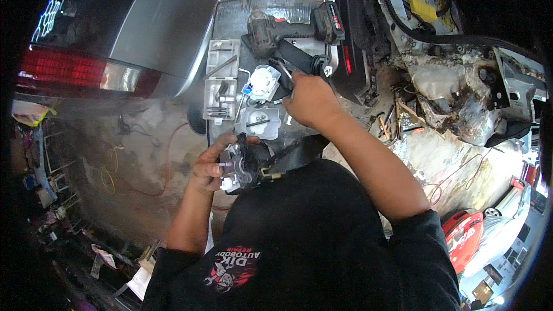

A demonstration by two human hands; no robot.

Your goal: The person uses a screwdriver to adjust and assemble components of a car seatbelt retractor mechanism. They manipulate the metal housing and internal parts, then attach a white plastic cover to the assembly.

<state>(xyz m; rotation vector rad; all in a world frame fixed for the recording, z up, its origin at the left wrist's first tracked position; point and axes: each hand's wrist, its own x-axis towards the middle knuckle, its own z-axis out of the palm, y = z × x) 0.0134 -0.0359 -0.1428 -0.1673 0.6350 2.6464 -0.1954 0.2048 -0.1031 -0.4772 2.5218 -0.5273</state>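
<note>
My left hand (208,164) is closed round a black-and-silver mechanism (246,164) with clear and white plastic parts, close to my shirt. Over the right side of the work surface, my right hand (311,101) has its fingers bent at a slim silver piece (283,70) among dark parts; what it grips is partly hidden. A round white plastic part (264,83) with a blue piece lies left of the right hand. Beyond it, a black strap (296,56) runs below a cordless impact driver (268,31) lying on its side.
A clear compartment case (220,89) with bits and small tools lies at the surface's left edge. Beside it, a small clear tray (262,122) holds a dark pin. A silver car panel with a red tail light (63,72) stands left; stripped bodywork (455,92) is at right.
</note>
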